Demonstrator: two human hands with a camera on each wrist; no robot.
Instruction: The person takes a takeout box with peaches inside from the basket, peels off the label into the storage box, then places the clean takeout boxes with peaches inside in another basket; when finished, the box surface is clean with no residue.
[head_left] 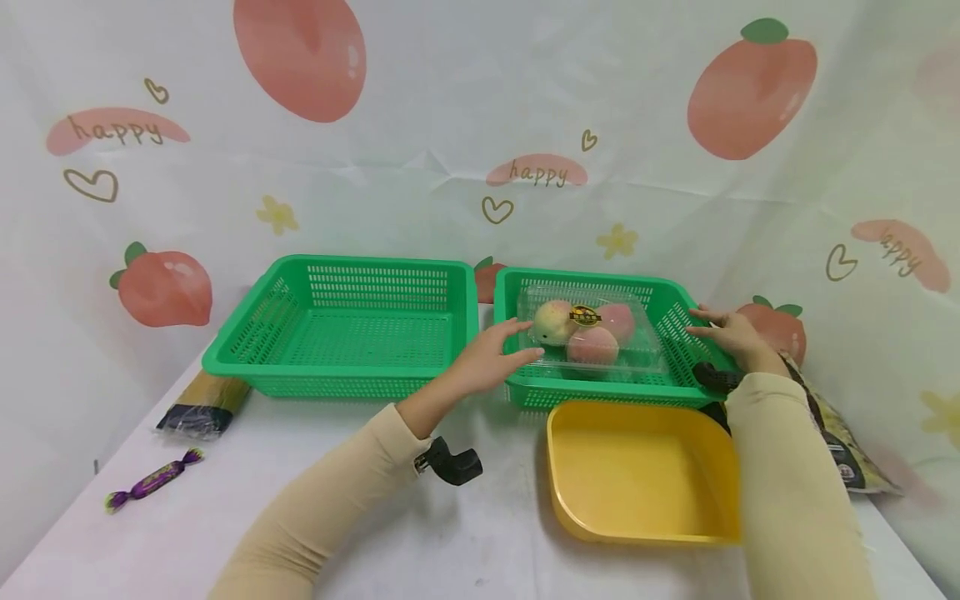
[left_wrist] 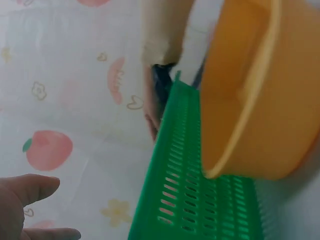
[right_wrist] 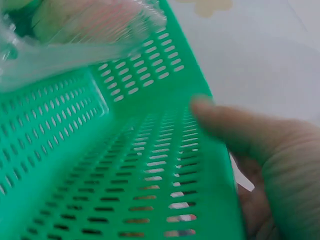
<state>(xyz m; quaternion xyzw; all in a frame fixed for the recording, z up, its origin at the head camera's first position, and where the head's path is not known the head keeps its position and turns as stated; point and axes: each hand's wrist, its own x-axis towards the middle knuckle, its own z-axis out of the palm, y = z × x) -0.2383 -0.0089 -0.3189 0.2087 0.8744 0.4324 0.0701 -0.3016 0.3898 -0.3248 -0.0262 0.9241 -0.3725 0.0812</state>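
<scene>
Clear clamshell box [head_left: 592,333] of three peaches lay inside the right-hand green basket [head_left: 678,304], toward its left and middle, long axis running left to right across the basket floor. A dark round label sat on the lid.

Left hand [head_left: 495,354] was the nearer one: it reached over the basket's left wall, fingers extended and loosely spread, fingertips at or just touching the box's left end. It gripped nothing. The box lay directly ahead of it, to its right. In the left wrist view only a thumb and fingertip showed, straight, with the basket's outer wall beyond.

Right hand [head_left: 731,333] rested on the basket's right rim, fingers fairly straight along it, thumb against the perforated wall [right_wrist: 165,165] in the right wrist view. Whether it clasped the rim or merely lay on it, could not tell for certain; it looked relaxed. The box was apart from it, to its left.

Yellow tray [head_left: 645,471] stood just in front of that basket, near touching. Second green basket [head_left: 345,325] beside it on the left. Wrapped candy [head_left: 150,482] and a dark packet [head_left: 202,406] at the table's left edge.
</scene>
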